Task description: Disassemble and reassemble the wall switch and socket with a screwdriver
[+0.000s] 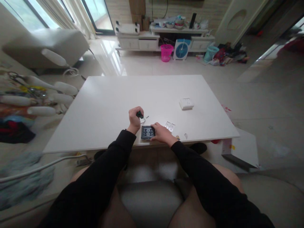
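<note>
My left hand point(134, 118) is closed around the dark green handle of a screwdriver point(140, 114), held above the table left of a black socket panel point(147, 132). Its thin metal end is small and hard to make out. The panel lies at the table's near edge, its inner fittings facing up. My right hand point(162, 133) grips the panel's right side between thumb and fingers. A small dark piece point(147, 117), perhaps a screw, lies just beyond the panel. Thin white cover plates point(170, 126) lie beyond my right hand.
On the white table point(114, 101) a white socket box point(186, 104) stands farther back to the right. Small bits, one clear point(186, 136), lie near the front edge. Across the floor are a pink basket point(166, 53), a blue fan point(182, 49) and a low cabinet point(129, 43).
</note>
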`<state>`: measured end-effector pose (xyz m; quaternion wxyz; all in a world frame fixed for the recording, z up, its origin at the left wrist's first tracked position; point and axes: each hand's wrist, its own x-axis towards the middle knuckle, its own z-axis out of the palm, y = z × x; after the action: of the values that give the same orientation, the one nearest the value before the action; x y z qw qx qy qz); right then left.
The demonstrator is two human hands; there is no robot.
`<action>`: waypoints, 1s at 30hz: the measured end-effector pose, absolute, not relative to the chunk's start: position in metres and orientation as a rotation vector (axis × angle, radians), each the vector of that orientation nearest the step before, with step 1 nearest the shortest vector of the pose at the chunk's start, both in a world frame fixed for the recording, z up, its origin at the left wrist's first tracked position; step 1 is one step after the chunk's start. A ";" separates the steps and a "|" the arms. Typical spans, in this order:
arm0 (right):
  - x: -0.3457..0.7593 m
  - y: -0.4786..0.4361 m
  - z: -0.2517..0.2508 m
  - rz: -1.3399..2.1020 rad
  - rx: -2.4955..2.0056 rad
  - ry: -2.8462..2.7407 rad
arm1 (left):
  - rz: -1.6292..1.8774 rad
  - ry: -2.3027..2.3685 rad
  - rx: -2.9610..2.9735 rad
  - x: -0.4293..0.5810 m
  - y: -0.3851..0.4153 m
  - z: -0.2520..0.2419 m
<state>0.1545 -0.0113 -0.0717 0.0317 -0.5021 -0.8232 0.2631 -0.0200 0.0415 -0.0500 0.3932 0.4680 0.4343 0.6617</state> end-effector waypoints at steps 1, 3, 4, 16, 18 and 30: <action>0.155 -0.011 -0.072 0.811 -1.548 -2.533 | 1.689 1.088 1.181 -0.020 0.042 -0.049; 0.155 -0.011 -0.074 0.814 -1.552 -2.524 | 1.713 1.034 1.163 -0.019 0.042 -0.047; 0.155 -0.011 -0.074 0.815 -1.553 -2.520 | 1.724 1.010 1.156 -0.018 0.043 -0.046; 0.156 -0.010 -0.078 0.815 -1.521 -2.498 | 1.726 0.983 1.137 -0.018 0.046 -0.057; 0.156 -0.010 -0.079 0.818 -1.517 -2.497 | 1.734 0.974 1.128 -0.018 0.047 -0.057; 0.156 -0.010 -0.077 0.842 -1.499 -2.498 | 1.755 0.940 1.134 -0.021 0.048 -0.044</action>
<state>0.1562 -0.0099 -0.0774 0.0543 -0.4935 -0.8226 0.2773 -0.0206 0.0481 -0.0440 0.4124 0.4508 0.3738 0.6979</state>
